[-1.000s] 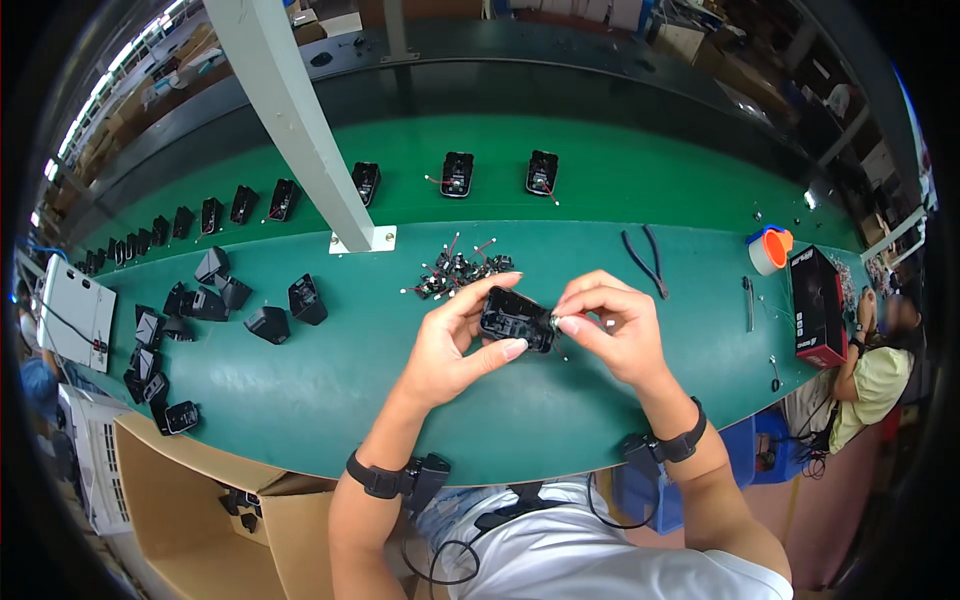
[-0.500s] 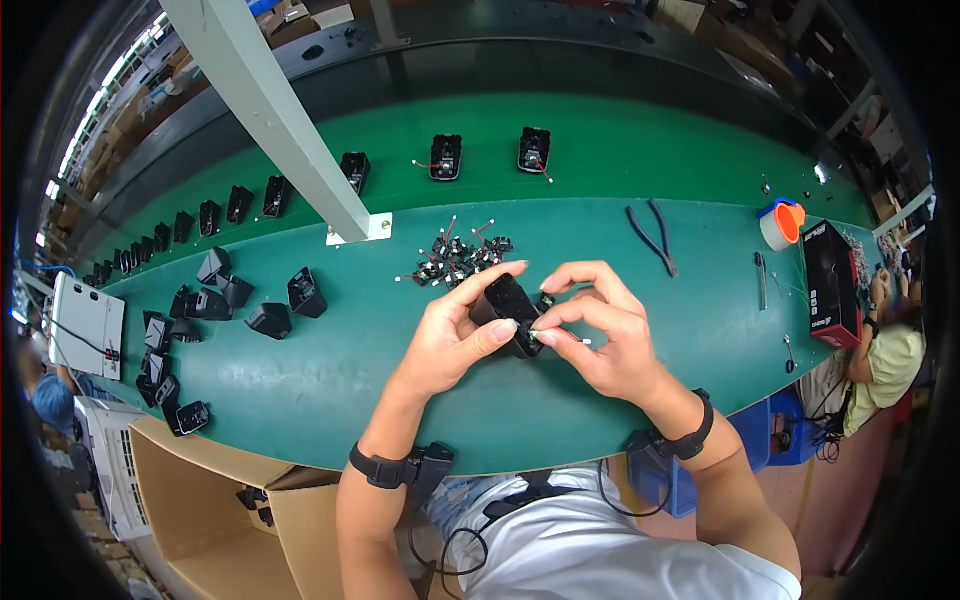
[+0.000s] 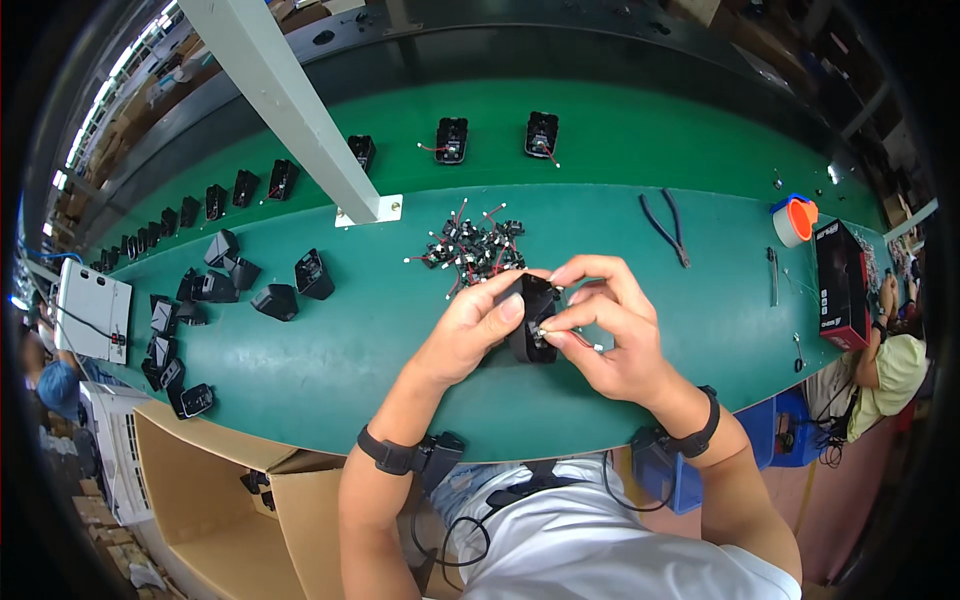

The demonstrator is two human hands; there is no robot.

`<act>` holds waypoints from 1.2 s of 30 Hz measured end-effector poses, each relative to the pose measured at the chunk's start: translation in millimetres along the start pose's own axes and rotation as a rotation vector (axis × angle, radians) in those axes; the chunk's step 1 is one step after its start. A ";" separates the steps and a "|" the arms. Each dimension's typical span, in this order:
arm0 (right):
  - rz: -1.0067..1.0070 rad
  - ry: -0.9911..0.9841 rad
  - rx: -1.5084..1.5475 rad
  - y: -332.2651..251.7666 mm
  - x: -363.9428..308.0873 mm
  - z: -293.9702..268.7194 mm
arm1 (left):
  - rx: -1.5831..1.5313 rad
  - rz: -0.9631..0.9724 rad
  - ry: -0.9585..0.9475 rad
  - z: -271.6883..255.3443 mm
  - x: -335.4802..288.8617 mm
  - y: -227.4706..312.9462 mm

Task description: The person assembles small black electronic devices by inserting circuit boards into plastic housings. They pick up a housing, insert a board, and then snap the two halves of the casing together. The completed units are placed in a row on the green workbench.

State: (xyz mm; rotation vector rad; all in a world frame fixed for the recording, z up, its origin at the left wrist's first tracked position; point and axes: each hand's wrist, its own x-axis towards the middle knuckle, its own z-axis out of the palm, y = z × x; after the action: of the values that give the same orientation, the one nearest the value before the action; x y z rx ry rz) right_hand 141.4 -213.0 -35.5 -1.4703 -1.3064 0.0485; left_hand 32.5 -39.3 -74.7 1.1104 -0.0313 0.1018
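Note:
My left hand (image 3: 468, 332) is wrapped round a black plastic housing (image 3: 533, 349), thumb along its side, with its hollow face turned toward my right hand. Thumb and forefinger of my right hand (image 3: 622, 335) pinch a small wired component (image 3: 542, 333) at the lower part of that hollow; a white plug (image 3: 598, 348) on a short wire sticks out beneath the fingers. Whether the component is seated inside cannot be told. Just beyond my hands lies a pile of small black parts (image 3: 470, 245) with red and black wires and white plugs.
Loose black housings (image 3: 274, 301) lie on the green table's left. More housings (image 3: 451, 140) line the green strip behind, past a grey post (image 3: 290, 110). Pliers (image 3: 668, 228), an orange-and-white cup (image 3: 796, 221) and a black-and-red box (image 3: 841, 285) are right. An open carton (image 3: 310, 520) stands below left.
The housing has turned in my left hand, so its hollow inside faces up and right more. My right fingers stay pinched at it. The whole view has shifted slightly.

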 end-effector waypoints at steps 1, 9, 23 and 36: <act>-0.019 -0.006 -0.019 -1.6 -1.4 -0.9 | -0.055 -0.025 0.007 2.2 -1.4 -0.6; -0.025 -0.077 -0.158 -4.7 1.2 -1.1 | 0.059 -0.003 0.000 -2.4 0.0 -0.5; 0.213 -0.198 0.232 13.6 2.0 7.0 | 0.098 0.103 0.400 15.9 4.4 -4.9; 0.554 -0.210 0.799 31.6 -2.5 4.6 | 0.717 0.152 0.373 13.5 -6.0 9.3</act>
State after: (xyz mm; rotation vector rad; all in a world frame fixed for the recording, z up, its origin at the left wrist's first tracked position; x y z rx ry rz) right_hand 158.5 -204.6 -61.3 -1.0823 -0.8327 0.9935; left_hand 26.0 -47.7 -60.9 1.7875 0.2748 0.4827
